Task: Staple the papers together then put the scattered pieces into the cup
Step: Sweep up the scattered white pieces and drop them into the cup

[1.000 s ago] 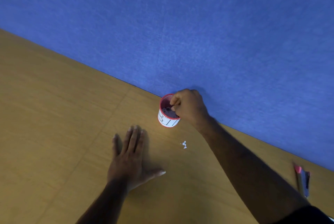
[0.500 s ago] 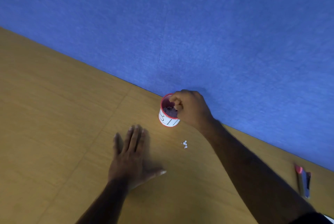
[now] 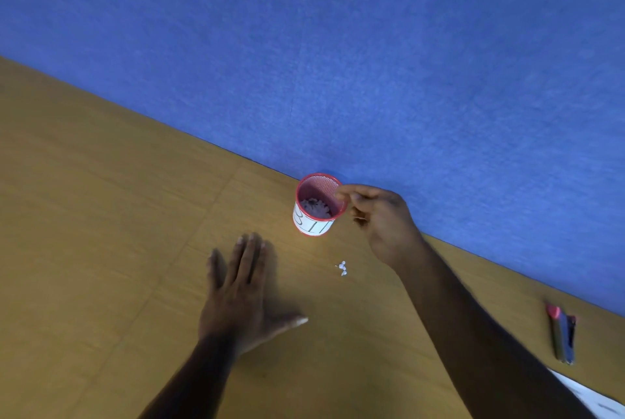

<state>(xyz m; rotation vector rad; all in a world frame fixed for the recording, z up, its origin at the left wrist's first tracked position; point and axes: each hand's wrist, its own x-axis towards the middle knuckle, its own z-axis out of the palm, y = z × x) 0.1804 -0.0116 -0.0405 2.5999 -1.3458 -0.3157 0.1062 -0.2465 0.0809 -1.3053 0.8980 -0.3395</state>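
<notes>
A red mesh cup (image 3: pixel 313 225) with a white label stands on the wooden table by the blue wall, with white paper pieces (image 3: pixel 317 207) inside. My right hand (image 3: pixel 380 221) hovers just right of the cup's rim, its fingers curled and thumb and forefinger close together, with nothing visible between them. A few small white pieces (image 3: pixel 342 268) lie on the table below the cup, between my two hands. My left hand (image 3: pixel 245 293) rests flat on the table with straight fingers. The white papers (image 3: pixel 597 401) show at the bottom right corner.
A stapler (image 3: pixel 563 334) with a red end lies near the table's right edge, beside the blue wall (image 3: pixel 372 46). The wooden table (image 3: pixel 84 232) stretches out to the left.
My right hand has drawn back out of the cup to the right, uncovering the pieces inside. The left hand and the loose pieces on the table have stayed put.
</notes>
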